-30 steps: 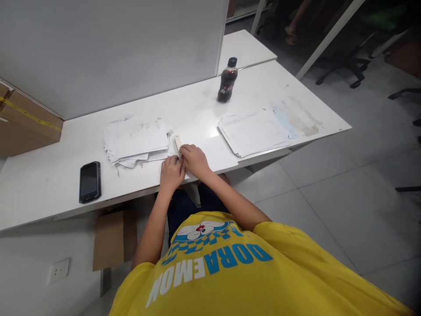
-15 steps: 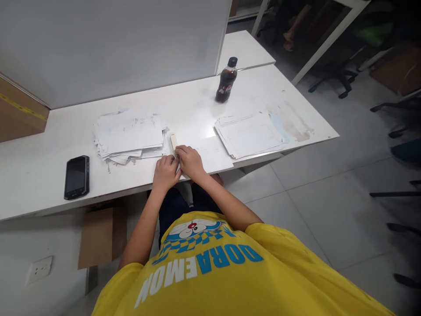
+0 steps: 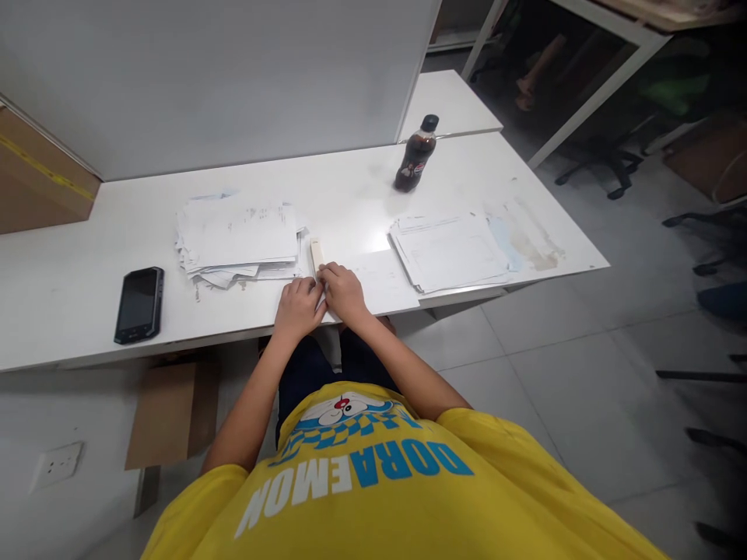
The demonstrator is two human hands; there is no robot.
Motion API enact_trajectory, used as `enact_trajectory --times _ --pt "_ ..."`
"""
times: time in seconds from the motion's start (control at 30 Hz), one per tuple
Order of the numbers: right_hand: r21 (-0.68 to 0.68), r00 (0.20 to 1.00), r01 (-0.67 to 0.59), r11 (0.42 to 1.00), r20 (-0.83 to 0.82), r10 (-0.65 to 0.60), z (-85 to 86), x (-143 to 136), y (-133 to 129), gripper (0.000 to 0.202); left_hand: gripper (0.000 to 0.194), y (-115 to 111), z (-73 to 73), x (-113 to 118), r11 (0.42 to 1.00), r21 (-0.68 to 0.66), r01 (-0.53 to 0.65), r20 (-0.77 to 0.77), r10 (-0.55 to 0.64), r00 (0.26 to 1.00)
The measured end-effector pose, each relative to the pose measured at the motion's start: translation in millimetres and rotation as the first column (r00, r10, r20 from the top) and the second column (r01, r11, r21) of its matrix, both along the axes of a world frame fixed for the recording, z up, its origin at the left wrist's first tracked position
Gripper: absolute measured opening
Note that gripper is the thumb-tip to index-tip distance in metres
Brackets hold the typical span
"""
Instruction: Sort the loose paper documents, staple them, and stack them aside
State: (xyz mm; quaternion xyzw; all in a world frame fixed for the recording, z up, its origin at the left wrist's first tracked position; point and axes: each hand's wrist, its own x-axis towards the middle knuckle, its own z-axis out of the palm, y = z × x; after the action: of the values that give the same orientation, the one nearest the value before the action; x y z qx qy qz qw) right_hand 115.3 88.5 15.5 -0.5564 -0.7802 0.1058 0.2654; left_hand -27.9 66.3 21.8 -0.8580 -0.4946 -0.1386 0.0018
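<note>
My left hand (image 3: 299, 309) and my right hand (image 3: 342, 294) are side by side at the front edge of the white table, fingers curled in and almost touching. A narrow cream-coloured bar (image 3: 316, 252) sticks out beyond the fingertips, its near part hidden by the hands. The right fingertips rest on it; whatever the left fingers close around is covered. Flat under and beside my right hand lies a white sheet of paper (image 3: 388, 281). A thick, uneven stack of papers (image 3: 239, 233) lies just left of the bar.
Another paper stack (image 3: 452, 253) is on the right, with a dark cola bottle (image 3: 416, 154) upright behind it. A rugged black handheld device (image 3: 138, 306) lies at the left. A grey partition (image 3: 233, 85) stands along the back, beside a cardboard box (image 3: 43, 175).
The camera view has shifted slightly, so the table's things appear a little farther right. My hands keep nearly the same pose around the cream-coloured bar.
</note>
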Motion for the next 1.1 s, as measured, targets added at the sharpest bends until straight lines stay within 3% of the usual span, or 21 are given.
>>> enact_trajectory --times 0.43,0.63,0.73,0.9,1.03,1.1 --pt "0.061 0.999 -0.006 0.998 -0.042 0.008 9.6 -1 -1 0.031 0.036 -4 1.7 -2 0.998 0.054 -0.013 -0.045 0.015 0.999" --pt "0.096 0.992 -0.116 0.989 -0.033 0.12 17.8 23 -24 0.051 0.038 -5 1.3 -3 0.998 0.07 -0.012 -0.017 0.013 1.0" --pt "0.062 0.987 -0.16 0.985 0.006 0.16 9.6 43 -48 0.06 0.039 -5 -0.7 -3 0.997 0.082 -0.007 -0.005 0.007 1.0" --pt "0.042 0.967 -0.111 0.993 0.235 0.099 -18.4 61 -79 0.074 0.039 -4 -1.4 -7 0.995 0.092 0.023 0.014 -0.025 1.0" --pt "0.151 0.983 -0.142 0.978 0.139 0.121 -11.8 67 -84 0.062 0.044 -5 -4.9 -17 0.986 0.1 0.131 0.175 -0.148 0.973" --pt "0.255 0.993 -0.114 0.96 0.013 0.115 3.1 77 -89 0.055 0.047 -5 -7.7 -22 0.991 0.117 0.062 0.348 -0.1 0.932"
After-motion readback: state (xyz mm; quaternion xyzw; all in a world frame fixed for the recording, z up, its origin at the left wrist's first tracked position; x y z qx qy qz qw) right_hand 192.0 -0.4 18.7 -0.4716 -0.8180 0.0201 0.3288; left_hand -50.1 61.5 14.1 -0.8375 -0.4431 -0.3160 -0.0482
